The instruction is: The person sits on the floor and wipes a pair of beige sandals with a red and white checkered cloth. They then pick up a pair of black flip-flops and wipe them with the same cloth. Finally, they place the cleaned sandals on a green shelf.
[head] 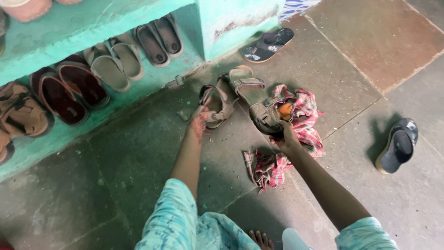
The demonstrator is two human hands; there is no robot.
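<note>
On the stone floor, left hand (199, 121) gripping tan sandal (215, 105), right hand (286, 139) gripping second sandal (257, 99).

Two tan strapped sandals (252, 95), apparently dusty.

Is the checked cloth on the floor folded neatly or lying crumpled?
Crumpled. The red checked cloth lies bunched in loose folds on the stone floor, partly under the sandal held by the right hand.
</note>
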